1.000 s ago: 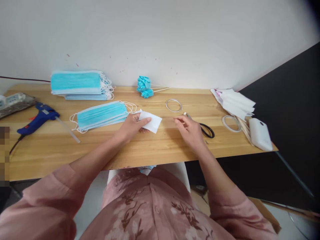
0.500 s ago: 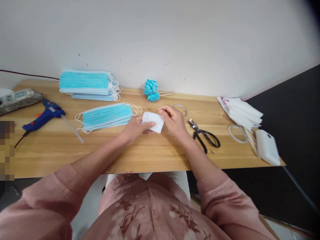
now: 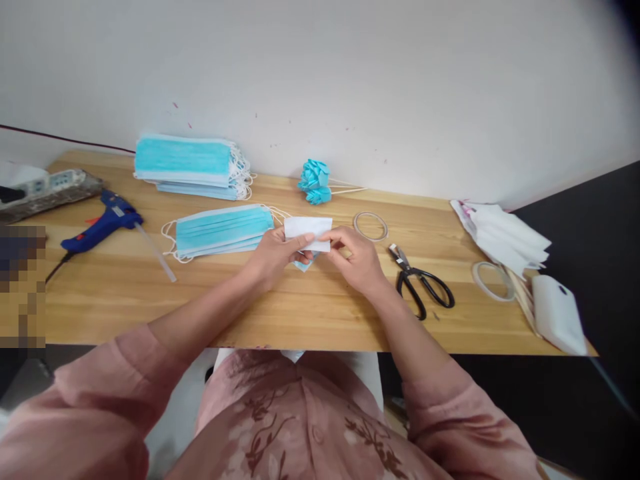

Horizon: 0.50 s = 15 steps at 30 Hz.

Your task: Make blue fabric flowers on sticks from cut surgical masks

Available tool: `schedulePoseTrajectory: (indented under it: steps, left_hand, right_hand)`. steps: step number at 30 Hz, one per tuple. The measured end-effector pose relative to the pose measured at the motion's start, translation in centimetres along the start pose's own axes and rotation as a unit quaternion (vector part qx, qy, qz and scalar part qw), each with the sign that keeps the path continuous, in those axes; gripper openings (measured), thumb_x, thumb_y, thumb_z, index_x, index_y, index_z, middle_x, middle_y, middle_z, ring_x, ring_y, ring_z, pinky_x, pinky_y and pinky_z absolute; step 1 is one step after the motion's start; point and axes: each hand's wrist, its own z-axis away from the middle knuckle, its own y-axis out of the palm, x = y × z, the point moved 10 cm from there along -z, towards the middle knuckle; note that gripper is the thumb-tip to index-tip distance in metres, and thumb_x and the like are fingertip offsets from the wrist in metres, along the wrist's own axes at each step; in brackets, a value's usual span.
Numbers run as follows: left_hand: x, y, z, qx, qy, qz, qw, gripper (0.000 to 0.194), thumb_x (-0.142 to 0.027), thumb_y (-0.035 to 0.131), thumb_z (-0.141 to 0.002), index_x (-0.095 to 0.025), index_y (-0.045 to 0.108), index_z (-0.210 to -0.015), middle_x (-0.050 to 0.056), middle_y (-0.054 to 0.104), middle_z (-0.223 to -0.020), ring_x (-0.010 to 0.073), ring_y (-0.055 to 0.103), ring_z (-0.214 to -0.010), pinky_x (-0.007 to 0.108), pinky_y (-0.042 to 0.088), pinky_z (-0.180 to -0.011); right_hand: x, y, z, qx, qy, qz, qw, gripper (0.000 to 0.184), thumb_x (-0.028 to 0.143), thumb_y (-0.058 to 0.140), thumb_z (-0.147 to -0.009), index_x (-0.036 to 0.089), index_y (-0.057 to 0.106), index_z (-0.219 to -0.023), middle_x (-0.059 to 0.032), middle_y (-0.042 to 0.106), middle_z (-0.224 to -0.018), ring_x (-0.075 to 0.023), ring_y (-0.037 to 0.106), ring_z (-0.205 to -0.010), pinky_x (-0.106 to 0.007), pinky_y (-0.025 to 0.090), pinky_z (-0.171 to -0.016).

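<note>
Between my two hands is a small white piece of mask fabric (image 3: pixel 306 226), held above the table. A light blue corner pokes out under it, below my fingers. My left hand (image 3: pixel 273 259) is closed on its left and lower side, with the thumb flat across the white face. At the right edge, my right hand (image 3: pixel 358 259) pinches the fabric between thumb and forefinger. Just left of my left hand lie blue face masks (image 3: pixel 225 230) with white ear loops. Black-handled scissors (image 3: pixel 411 270) rest to the right of my right hand.
A taller mask stack (image 3: pixel 183 157) and blue fabric flowers (image 3: pixel 315 177) on sticks stand near the wall. A blue glue gun (image 3: pixel 103 223) and power strip (image 3: pixel 60 187) lie left. Tape rolls (image 3: pixel 371 215), white sheets (image 3: pixel 505 230) and a white device (image 3: pixel 557 313) lie right.
My right hand has come down from the fabric's upper corner to its right edge. The piece now looks flatter and wider, and its blue corner shows below. The whole view has shifted slightly.
</note>
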Motion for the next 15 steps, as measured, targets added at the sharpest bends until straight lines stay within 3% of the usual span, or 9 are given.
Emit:
schedulePoseTrajectory:
  steps: [5, 11, 15]
  left_hand:
    - [-0.3, 0.2, 0.0, 0.018, 0.013, -0.029, 0.999, 0.040, -0.046, 0.084, -0.072, -0.010, 0.071, -0.085, 0.006, 0.070, -0.070, 0.0147, 0.064, -0.063, 0.027, 0.052, -0.060]
    - [-1.3, 0.7, 0.3, 0.041, 0.059, -0.068, 0.995, 0.062, -0.069, 0.064, -0.082, -0.009, 0.071, -0.099, 0.017, 0.075, -0.096, 0.0226, 0.070, -0.080, 0.030, 0.055, -0.062]
    - [-1.6, 0.9, 0.5, 0.038, 0.073, -0.150, 0.985, 0.059, -0.057, 0.081, -0.072, -0.013, 0.071, -0.111, 0.013, 0.076, -0.104, 0.0239, 0.071, -0.089, 0.030, 0.057, -0.066]
  right_hand:
    - [-0.8, -0.5, -0.1, -0.026, 0.044, -0.045, 0.998, 0.005, 0.024, 0.066, -0.091, 0.022, 0.070, -0.088, -0.0009, 0.074, -0.084, -0.0142, 0.065, -0.071, -0.027, 0.052, -0.068]
    - [-2.5, -1.0, 0.2, -0.062, 0.142, -0.105, 0.982, 0.014, 0.032, 0.065, -0.089, 0.020, 0.068, -0.083, -0.0014, 0.074, -0.084, -0.0132, 0.064, -0.070, -0.025, 0.049, -0.062]
    - [-3.2, -0.9, 0.3, -0.067, 0.178, -0.139, 0.972, 0.017, 0.036, 0.066, -0.088, 0.020, 0.068, -0.082, -0.0012, 0.071, -0.081, -0.0135, 0.063, -0.069, -0.026, 0.050, -0.064]
